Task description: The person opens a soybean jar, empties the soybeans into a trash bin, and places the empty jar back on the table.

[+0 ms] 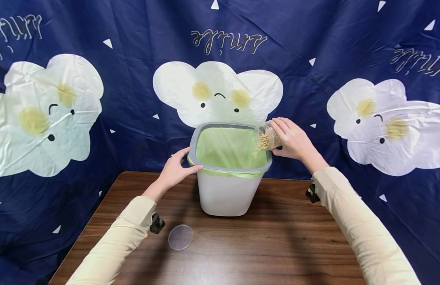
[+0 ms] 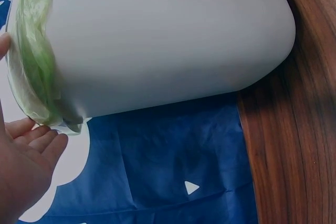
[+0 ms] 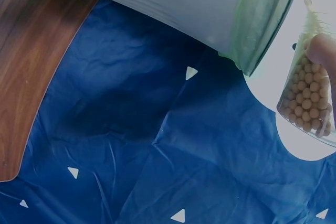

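A pale grey trash can (image 1: pixel 227 196) stands on the table, lined with a green plastic bag (image 1: pixel 220 146) folded over its rim. My left hand (image 1: pixel 175 170) holds the can's left front corner, thumb on the front rim and fingers along the side. Over the right side of the opening, my right hand (image 1: pixel 290 138) grips a clear jar (image 1: pixel 262 128), tipped with its mouth toward the bag. Round, pale yellow soybeans (image 1: pixel 264 141) spill from it into the can. In the right wrist view, soybeans (image 3: pixel 304 98) still fill part of the jar.
A round clear lid (image 1: pixel 181 237) lies on the brown wooden table (image 1: pixel 241 249), in front of the can and to its left. Behind the table hangs a dark blue cloth (image 1: pixel 134 99) printed with white clouds. Dark wrist cameras sit at both cuffs.
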Action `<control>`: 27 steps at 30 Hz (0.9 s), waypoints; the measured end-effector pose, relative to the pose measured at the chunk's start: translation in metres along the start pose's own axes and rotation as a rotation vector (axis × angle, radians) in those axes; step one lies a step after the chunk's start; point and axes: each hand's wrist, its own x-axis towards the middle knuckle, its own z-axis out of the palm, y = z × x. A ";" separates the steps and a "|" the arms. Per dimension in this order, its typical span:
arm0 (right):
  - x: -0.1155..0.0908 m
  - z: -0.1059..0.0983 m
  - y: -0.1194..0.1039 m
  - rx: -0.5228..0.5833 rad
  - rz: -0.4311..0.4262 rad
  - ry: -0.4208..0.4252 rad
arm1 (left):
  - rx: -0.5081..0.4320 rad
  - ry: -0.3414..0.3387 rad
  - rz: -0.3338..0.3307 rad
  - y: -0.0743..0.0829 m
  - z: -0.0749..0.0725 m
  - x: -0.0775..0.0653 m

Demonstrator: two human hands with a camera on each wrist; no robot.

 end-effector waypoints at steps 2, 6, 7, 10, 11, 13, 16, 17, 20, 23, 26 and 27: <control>0.001 0.001 -0.001 0.001 0.005 -0.003 | 0.001 0.001 -0.002 0.000 0.000 0.000; 0.001 0.003 -0.002 0.002 0.017 -0.016 | -0.001 -0.004 -0.007 0.001 -0.001 -0.001; 0.001 0.003 -0.002 0.000 0.020 -0.019 | -0.002 -0.004 -0.008 0.002 -0.001 -0.001; 0.000 0.005 -0.002 -0.007 0.030 -0.022 | -0.004 -0.003 -0.008 0.002 -0.001 -0.001; 0.000 0.005 -0.002 -0.008 0.032 -0.019 | -0.004 -0.002 -0.007 0.002 -0.001 -0.001; 0.001 0.006 -0.002 -0.012 0.033 -0.012 | -0.004 0.000 -0.007 0.002 -0.001 -0.001; 0.002 0.007 -0.003 -0.007 0.025 0.008 | 0.000 0.004 -0.009 0.002 -0.001 -0.001; 0.002 0.007 -0.003 0.000 0.021 0.016 | 0.000 0.004 -0.009 0.002 -0.001 -0.001; 0.005 0.008 -0.005 0.029 0.016 0.040 | -0.007 0.007 -0.006 0.002 -0.001 -0.001; 0.008 0.010 -0.008 0.059 0.021 0.054 | -0.019 0.010 0.003 0.002 0.000 -0.001; 0.010 0.011 -0.009 0.065 0.022 0.061 | -0.022 0.012 0.008 0.002 0.000 -0.001; 0.011 0.011 -0.010 0.065 0.020 0.061 | -0.021 0.012 0.008 0.002 0.000 -0.001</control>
